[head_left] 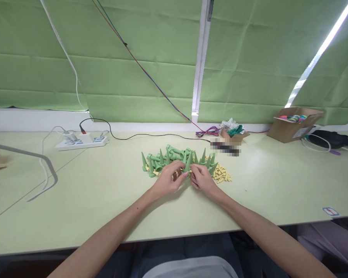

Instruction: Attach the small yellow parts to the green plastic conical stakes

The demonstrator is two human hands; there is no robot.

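Over the front of a heap of parts, my left hand [168,179] grips a pointed green plastic spike [188,163] between thumb and fingers, its tip upward. Beside it, my right hand [203,179] has its fingers closed in a pinch against the spike's lower part. Whatever sits in that pinch is too small and covered to make out. Behind both hands lies a pile of green spikes and tubes [175,150], some standing upright on their wide ends, others lying down. Small yellow plastic pieces [222,174] are heaped to the right, with a few showing among the green parts.
A white power strip [82,143] with plugs lies at the back left. Nearer, a grey bent bar [50,168] reaches in. A small open box [234,137], a larger cardboard box [292,125] and a black object [333,138] stand back right. Another person's leg [330,245] shows lower right.
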